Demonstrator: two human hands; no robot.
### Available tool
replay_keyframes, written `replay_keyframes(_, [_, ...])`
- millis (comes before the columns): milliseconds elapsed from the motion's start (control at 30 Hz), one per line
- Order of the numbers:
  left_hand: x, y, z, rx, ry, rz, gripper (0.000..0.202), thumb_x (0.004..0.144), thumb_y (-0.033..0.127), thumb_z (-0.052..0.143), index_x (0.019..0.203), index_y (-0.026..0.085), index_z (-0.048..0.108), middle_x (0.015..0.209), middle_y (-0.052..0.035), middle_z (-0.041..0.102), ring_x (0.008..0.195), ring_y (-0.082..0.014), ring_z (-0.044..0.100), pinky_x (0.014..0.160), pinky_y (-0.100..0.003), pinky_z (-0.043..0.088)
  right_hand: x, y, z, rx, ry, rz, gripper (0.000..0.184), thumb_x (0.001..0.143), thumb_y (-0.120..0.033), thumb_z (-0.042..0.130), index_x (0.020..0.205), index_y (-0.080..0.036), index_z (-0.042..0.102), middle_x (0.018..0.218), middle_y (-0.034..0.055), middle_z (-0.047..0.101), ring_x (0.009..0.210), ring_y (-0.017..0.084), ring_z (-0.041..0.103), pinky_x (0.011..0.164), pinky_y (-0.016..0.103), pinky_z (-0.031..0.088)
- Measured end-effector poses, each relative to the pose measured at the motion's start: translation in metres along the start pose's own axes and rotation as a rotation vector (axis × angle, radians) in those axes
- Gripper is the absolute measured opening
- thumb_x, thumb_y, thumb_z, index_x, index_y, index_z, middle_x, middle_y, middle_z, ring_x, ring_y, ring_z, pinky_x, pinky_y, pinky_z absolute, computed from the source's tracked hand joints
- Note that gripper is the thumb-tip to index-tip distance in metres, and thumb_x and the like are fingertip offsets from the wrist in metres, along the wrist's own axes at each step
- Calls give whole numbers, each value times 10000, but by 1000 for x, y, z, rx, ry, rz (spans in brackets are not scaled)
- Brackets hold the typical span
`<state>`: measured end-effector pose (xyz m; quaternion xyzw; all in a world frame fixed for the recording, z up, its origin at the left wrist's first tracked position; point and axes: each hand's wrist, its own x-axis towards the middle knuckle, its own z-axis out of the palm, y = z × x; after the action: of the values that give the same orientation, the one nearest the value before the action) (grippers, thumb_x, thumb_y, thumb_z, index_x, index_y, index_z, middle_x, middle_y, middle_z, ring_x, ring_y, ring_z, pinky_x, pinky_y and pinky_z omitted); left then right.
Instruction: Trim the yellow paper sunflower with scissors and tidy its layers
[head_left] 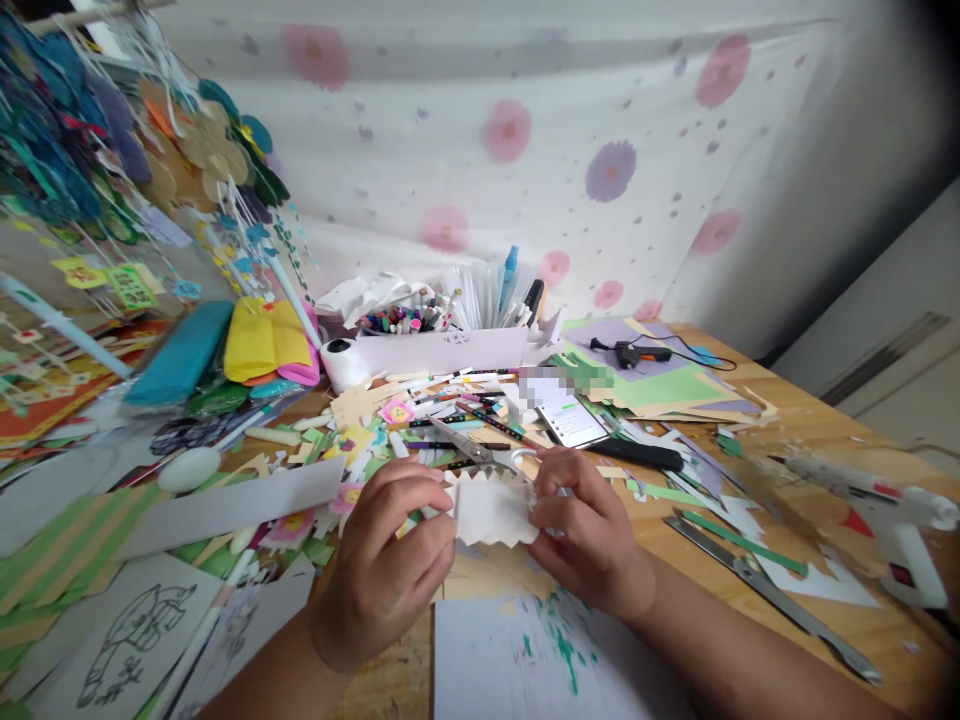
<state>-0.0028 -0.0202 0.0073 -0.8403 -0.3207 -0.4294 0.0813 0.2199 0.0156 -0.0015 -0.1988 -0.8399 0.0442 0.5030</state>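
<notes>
At the far left, rolls of coloured paper in teal, yellow and pink lie against a wall of hanging paper ornaments, and a line drawing on white paper lies at the table's near corner. A long grey paper strip slants across the scraps just left of the hands. The left hand pinches the left edge of a small white paper cutout with a zigzag rim, fingers curled closed on it. The cutout is held low over the wooden table, in the middle of the view, between both hands. The right hand grips its right edge, thumb and fingers closed on the paper. Just behind the cutout lie scissors among felt pens, and farther back a white box holds markers. A phone lies right of the scissors. Further right a metal ruler runs diagonally, and a white glue gun sits at the right edge.
</notes>
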Motion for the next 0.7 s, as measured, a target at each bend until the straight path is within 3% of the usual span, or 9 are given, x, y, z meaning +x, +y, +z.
replay_keyframes(200, [2,0,-1,-47,-19,16,360,711,-95,623,974,140,553,1038,-73,527,1067,-255,503,940,-517,469,0,2,2,9,-12,24,201,764,-37,505,841,-223,497,821,32,474,748,176,480,655,340,440])
replay_keyframes(700, [5,-4,2,-91,-50,-105,222,792,32,617,914,217,604,945,-51,609,975,-220,560,876,-412,494,2,5,3,-8,-29,70,158,772,-68,504,791,-225,518,792,29,516,705,170,510,626,304,426])
